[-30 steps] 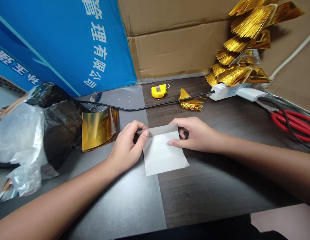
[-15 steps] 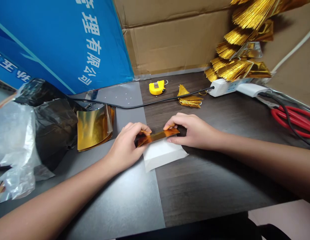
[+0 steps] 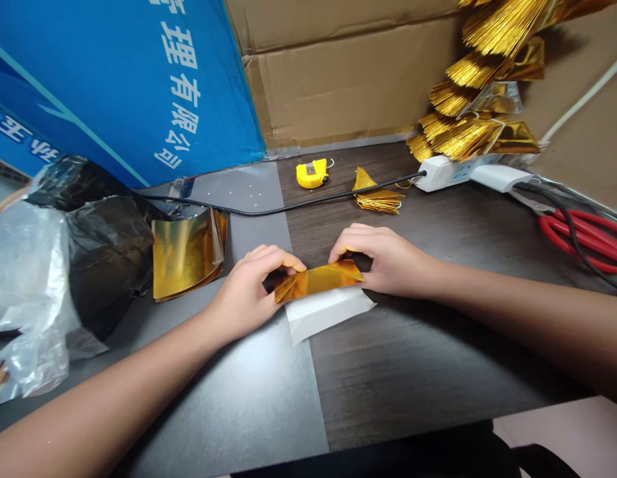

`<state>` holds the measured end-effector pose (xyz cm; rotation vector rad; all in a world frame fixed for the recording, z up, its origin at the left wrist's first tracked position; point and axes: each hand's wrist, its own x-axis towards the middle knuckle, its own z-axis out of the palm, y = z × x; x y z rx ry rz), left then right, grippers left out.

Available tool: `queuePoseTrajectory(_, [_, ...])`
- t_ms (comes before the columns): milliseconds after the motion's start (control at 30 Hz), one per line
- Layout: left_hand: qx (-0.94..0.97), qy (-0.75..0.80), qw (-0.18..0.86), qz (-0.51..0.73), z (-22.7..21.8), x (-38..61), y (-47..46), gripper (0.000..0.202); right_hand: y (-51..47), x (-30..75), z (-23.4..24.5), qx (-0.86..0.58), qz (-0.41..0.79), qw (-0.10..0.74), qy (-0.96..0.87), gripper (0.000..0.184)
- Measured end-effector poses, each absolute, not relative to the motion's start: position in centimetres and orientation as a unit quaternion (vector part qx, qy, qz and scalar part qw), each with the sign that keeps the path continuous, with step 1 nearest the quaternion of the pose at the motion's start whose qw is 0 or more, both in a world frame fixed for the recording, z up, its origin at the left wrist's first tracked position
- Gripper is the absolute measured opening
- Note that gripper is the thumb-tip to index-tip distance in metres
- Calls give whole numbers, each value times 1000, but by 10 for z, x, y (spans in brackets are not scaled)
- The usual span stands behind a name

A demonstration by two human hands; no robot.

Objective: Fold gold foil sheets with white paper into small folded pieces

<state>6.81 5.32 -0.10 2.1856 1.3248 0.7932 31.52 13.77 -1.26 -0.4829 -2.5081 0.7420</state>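
Observation:
A sheet of gold foil paper (image 3: 319,279) with a white underside lies between my hands, its far part folded over and its near white flap (image 3: 328,312) spread toward me on the table. My left hand (image 3: 248,285) pinches the left end of the fold, thumb below and fingers above. At the right end, my right hand (image 3: 388,260) grips the fold between thumb and curled fingers. Left of my left hand stands a curved stack of gold foil sheets (image 3: 183,255). Beyond my hands lies a small bundle of folded gold paper (image 3: 375,192).
A yellow tape measure (image 3: 312,174) sits at the back near a black cable (image 3: 258,214) running to a white power strip (image 3: 438,174). Fanned gold paper bundles (image 3: 467,136) pile up at the back right, near red-handled scissors (image 3: 582,239). A black plastic bag (image 3: 109,259) stands left.
The folded gold strip has tilted so that more of its gold face shows. Its right end, with my right hand, has shifted slightly right.

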Motion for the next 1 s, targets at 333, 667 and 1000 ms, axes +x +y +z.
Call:
queuePoseTrajectory(333, [782,514,227,268,1,70,51,8,137,315,-15,-183,271,238,-914,21])
queuePoseTrajectory(667, [759,564,213,245,1,71,50,16,139,317,-17,-197,266,217,-919,21])
queuePoseTrajectory(1000, [719,616,236,220,4,72,50,31,140,316,-15,-234,258,194,-917,34])
